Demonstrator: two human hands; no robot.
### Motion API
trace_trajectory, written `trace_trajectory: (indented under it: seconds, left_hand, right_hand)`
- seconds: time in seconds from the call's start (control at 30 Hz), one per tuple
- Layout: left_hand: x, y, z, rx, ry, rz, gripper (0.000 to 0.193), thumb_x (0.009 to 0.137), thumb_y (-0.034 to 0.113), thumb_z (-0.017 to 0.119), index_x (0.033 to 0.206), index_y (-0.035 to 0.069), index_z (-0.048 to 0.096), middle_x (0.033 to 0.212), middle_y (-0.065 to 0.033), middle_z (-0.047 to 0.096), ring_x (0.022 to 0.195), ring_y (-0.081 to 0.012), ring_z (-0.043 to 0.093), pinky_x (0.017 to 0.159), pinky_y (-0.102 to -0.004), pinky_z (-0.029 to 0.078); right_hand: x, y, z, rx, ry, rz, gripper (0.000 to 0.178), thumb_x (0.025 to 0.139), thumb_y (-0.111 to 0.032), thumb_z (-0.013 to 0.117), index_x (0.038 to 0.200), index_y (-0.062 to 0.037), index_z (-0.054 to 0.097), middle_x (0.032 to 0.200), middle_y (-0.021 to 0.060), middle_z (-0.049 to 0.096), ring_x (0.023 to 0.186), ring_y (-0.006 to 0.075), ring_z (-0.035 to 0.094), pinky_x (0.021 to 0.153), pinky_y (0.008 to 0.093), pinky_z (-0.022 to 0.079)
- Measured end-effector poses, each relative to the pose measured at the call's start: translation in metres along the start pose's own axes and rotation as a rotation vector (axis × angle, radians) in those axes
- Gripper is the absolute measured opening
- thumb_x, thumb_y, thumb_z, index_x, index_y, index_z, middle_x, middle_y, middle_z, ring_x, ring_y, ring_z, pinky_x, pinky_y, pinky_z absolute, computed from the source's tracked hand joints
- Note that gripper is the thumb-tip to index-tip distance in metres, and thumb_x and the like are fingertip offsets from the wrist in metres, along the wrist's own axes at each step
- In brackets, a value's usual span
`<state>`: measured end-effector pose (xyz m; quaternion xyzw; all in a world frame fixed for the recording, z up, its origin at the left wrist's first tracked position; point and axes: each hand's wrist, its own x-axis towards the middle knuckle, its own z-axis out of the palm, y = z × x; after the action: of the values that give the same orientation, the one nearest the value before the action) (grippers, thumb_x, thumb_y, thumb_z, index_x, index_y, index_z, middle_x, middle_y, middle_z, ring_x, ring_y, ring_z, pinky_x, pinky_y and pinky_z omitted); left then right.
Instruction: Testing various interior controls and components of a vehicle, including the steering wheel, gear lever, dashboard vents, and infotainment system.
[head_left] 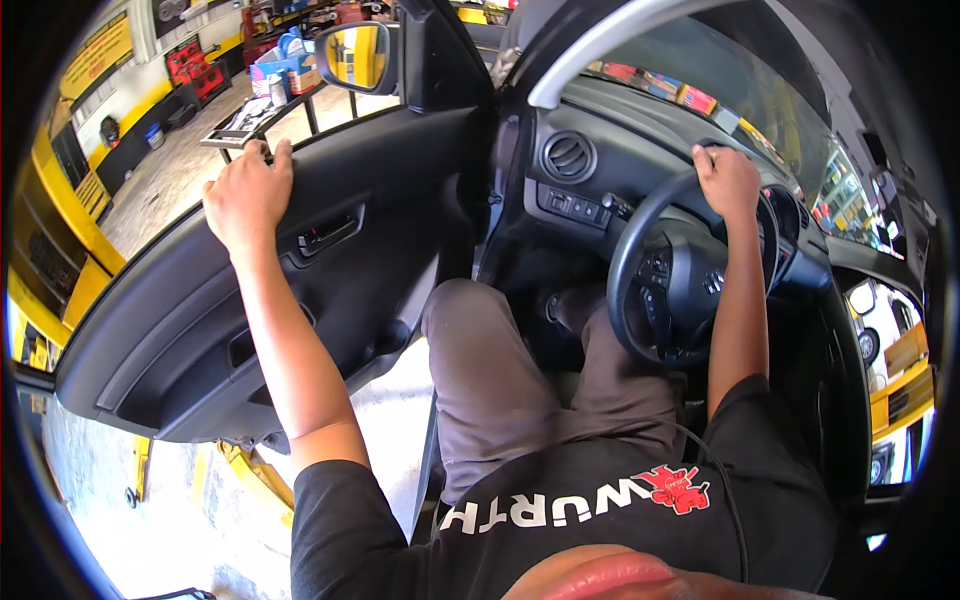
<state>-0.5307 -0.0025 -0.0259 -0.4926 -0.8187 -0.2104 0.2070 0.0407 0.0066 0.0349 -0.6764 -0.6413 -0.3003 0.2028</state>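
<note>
I sit in a car's driver seat with the door open. My left hand (245, 195) grips the top edge of the black door panel (180, 330) at the window sill. At the top of the black steering wheel (640, 300), my right hand (728, 180) is closed around the rim. My grey-trousered legs (500, 380) reach toward the footwell. The door's inner handle (328, 232) lies just right of my left wrist.
A side mirror (357, 55) juts from the door's front corner. Beyond the door lies a workshop floor (180, 165) with a metal stand (255, 115), boxes and red tool cabinets (195, 65). The dashboard vent (568, 155) and switches sit left of the wheel. A yellow lift arm (250, 475) lies below the door.
</note>
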Motion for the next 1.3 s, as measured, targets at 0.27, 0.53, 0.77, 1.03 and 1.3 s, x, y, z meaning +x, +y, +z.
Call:
trace_trajectory:
  seconds: [0.27,0.53,0.77,1.03,1.3]
  left_hand:
    - [0.012,-0.009,0.007,0.068,-0.060,-0.047,0.063,0.102,0.068,0.040,0.136,0.022,0.067,0.128,-0.0160,0.072,0.123,-0.0338,0.067,0.103,-0.0450,0.049]
    - [0.016,-0.007,0.020,0.079,-0.061,-0.037,0.065,0.100,0.068,0.039,0.139,0.024,0.066,0.133,-0.0121,0.071,0.126,-0.0323,0.065,0.105,-0.0443,0.049]
    - [0.015,-0.012,0.016,0.057,-0.066,-0.046,0.068,0.098,0.073,0.038,0.140,0.027,0.065,0.138,-0.0108,0.068,0.131,-0.0332,0.062,0.107,-0.0440,0.048]
    - [0.020,-0.015,0.023,0.022,-0.040,-0.002,0.066,0.100,0.071,0.038,0.141,0.026,0.064,0.139,-0.0117,0.068,0.131,-0.0351,0.061,0.108,-0.0448,0.048]
    - [0.017,-0.015,0.022,0.061,-0.039,-0.029,0.066,0.099,0.072,0.039,0.141,0.028,0.064,0.137,-0.0110,0.069,0.130,-0.0343,0.062,0.106,-0.0445,0.049]
  right_hand:
    - [0.014,0.002,0.017,0.026,-0.017,0.007,0.054,0.099,-0.056,0.051,0.080,-0.0122,0.077,0.077,0.0198,0.070,0.082,0.0429,0.069,0.072,0.0514,0.053]
    - [0.012,0.016,0.024,-0.073,-0.038,0.057,0.058,0.099,-0.062,0.047,0.094,-0.0139,0.079,0.094,0.0203,0.075,0.094,0.0437,0.071,0.083,0.0525,0.055]
    - [0.014,0.019,0.021,-0.072,-0.040,0.092,0.054,0.099,-0.061,0.048,0.110,-0.0202,0.081,0.104,0.0199,0.076,0.103,0.0427,0.070,0.089,0.0494,0.055]
    - [0.022,0.022,0.025,-0.071,-0.073,0.081,0.054,0.098,-0.062,0.048,0.114,-0.0221,0.079,0.108,0.0201,0.075,0.106,0.0440,0.069,0.091,0.0502,0.054]
    - [0.015,0.014,0.020,-0.083,-0.057,0.078,0.054,0.099,-0.061,0.047,0.112,-0.0209,0.080,0.107,0.0209,0.075,0.105,0.0436,0.070,0.091,0.0501,0.054]
